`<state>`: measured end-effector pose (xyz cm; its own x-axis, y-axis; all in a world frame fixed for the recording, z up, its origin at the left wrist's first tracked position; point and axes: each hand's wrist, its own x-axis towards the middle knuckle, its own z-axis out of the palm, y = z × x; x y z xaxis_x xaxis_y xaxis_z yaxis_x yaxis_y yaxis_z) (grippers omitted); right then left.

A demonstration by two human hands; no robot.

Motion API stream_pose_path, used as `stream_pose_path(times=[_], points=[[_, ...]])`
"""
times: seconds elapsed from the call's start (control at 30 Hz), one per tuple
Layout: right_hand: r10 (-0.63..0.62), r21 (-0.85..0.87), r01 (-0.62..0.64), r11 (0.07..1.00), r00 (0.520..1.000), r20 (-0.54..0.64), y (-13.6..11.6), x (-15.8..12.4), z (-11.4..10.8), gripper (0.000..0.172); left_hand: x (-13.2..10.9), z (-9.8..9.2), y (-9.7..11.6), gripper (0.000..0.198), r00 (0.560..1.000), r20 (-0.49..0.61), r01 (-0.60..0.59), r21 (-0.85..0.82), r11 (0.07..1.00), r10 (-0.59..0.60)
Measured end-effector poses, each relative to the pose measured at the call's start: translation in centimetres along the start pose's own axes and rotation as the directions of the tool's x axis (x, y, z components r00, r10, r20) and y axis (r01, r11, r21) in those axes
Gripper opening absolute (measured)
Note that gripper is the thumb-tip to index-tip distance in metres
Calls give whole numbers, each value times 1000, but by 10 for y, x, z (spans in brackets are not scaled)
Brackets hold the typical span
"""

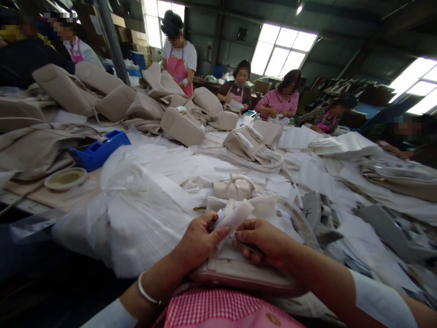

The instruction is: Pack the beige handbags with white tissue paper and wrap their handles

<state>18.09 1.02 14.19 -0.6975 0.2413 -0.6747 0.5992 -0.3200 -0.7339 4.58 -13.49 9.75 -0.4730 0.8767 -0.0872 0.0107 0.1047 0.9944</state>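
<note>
A strip of thin white foam wrap (240,214) is pinched between the thumb and fingers of my left hand (201,237). My right hand (261,239) is closed, with its thumb and forefinger pressed together at the strip's lower right edge. Something dark shows under its curled fingers, too unclear to name. Beneath both hands a beige handbag (239,275) lies against my lap at the table edge. Its flap and strap (290,209) spread out behind the hands. A small brass-coloured tip (199,208) pokes out left of my left fingers.
White foam sheets (146,214) are heaped at the left. A blue tape dispenser (102,148) stands by a round shallow dish (65,178). Beige handbags (182,125) pile up across the table. Grey boxes (392,232) lie at the right. Several co-workers sit or stand opposite.
</note>
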Motion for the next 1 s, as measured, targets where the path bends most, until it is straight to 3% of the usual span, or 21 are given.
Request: stream_pose_path(times=[0.1,0.17,0.33,0.47,0.53,0.63,0.67,0.77,0.87,0.93,1.0], points=[[-67,-79,55,995,986,-153,0,6,1,14,1,-1,-1,37,999,32,17,24,1000,-18],[-145,-113,126,986,973,-182,0,14,5,11,2,-1,-2,41,997,62,38,18,999,-39],[-328,-308,280,909,938,-116,-1,29,9,13,4,-5,1,46,989,129,65,12,998,-66],[-462,-527,376,762,886,-36,-5,10,6,18,6,-7,4,45,986,134,97,-12,995,-95],[-533,-648,405,645,846,-3,-7,-9,3,23,7,-7,4,44,985,111,137,-68,988,-129],[-600,-787,463,408,785,150,-6,-29,-4,60,9,-6,4,41,979,117,181,-148,972,-164],[-610,-810,490,323,762,218,-6,-32,-6,63,10,-6,4,40,979,122,183,-159,970,-165],[-626,-827,561,14,650,430,-9,-28,-10,29,11,-5,2,39,980,128,170,-141,975,-153],[-589,-793,523,-313,548,594,-23,-19,-6,23,11,-3,2,38,986,121,122,-40,992,-116],[-554,-751,495,-437,510,658,-38,-14,-2,19,10,-3,5,35,993,111,38,111,993,-50],[-547,-725,528,-442,482,685,-52,-7,2,14,8,-2,10,36,994,110,-45,285,958,14]])
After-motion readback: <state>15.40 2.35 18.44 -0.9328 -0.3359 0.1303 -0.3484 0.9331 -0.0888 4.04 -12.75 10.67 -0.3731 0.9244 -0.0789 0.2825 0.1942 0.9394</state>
